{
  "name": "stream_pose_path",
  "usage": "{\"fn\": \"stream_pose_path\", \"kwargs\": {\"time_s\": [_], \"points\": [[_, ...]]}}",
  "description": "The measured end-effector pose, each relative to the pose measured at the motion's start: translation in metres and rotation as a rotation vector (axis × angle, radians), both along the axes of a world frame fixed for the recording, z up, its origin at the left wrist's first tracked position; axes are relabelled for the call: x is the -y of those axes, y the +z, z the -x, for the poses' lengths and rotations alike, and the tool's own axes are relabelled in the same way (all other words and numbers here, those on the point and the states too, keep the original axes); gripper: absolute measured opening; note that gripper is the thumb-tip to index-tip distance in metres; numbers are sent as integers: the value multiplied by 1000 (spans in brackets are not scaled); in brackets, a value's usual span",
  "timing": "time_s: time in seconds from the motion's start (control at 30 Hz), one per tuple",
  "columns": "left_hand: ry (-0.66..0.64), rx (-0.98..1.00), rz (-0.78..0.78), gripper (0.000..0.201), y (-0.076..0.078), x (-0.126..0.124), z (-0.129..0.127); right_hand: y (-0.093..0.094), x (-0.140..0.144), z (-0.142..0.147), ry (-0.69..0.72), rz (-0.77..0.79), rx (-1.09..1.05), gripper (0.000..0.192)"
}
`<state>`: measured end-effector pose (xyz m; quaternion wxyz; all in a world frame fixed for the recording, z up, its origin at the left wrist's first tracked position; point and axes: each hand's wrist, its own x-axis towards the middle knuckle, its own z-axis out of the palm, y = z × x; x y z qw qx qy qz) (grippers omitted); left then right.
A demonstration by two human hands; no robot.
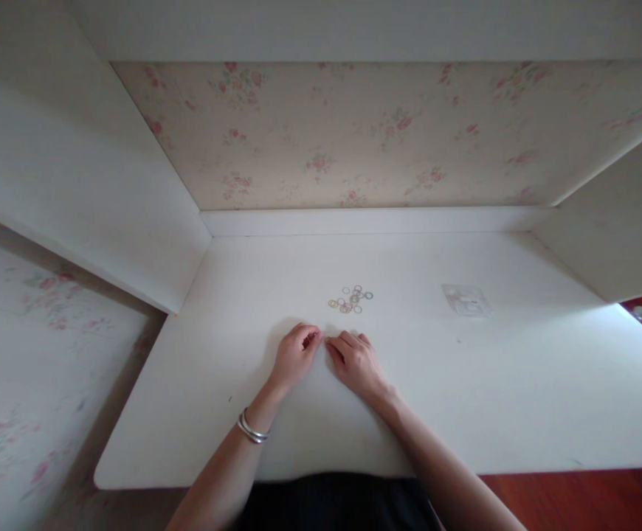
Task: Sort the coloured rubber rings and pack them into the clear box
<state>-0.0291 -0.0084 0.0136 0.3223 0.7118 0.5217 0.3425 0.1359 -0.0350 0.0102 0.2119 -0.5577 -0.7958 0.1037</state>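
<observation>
Both hands rest close together on the white desk, fingertips almost meeting. My left hand [294,355] is closed in a pinch, thumb against the fingers, with a silver bangle on its wrist. My right hand [355,361] lies with fingers curled and pressed together, pointing toward the left one. Anything between the fingertips is too small to make out. Just beyond the hands is a loose cluster of small thin rings [357,310], in yellow, pinkish and greenish tones, some overlapping.
A clear, flat plastic packet or box [466,301] lies to the right on the white desk [520,398]. White panels [149,184] stand at the left and right, with a shelf [354,29] overhead. Floral wallpaper [321,133] covers the back. A tiny dark speck [230,399] lies left of my wrist.
</observation>
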Motion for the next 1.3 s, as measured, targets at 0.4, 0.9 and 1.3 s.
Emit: {"fn": "stream_pose_path", "kwargs": {"time_s": [0.4,0.9,1.3], "points": [[-5,-14,-20,20,-2,1,0,1,1,1,-13,-18,-27,27],[-49,-246,-103,15,4,-50,-15,0,2,1,-59,-47,33,24],[-63,-530,-191,21,3,-71,-38,-1,-1,0,-48,-34,38,25]]}}
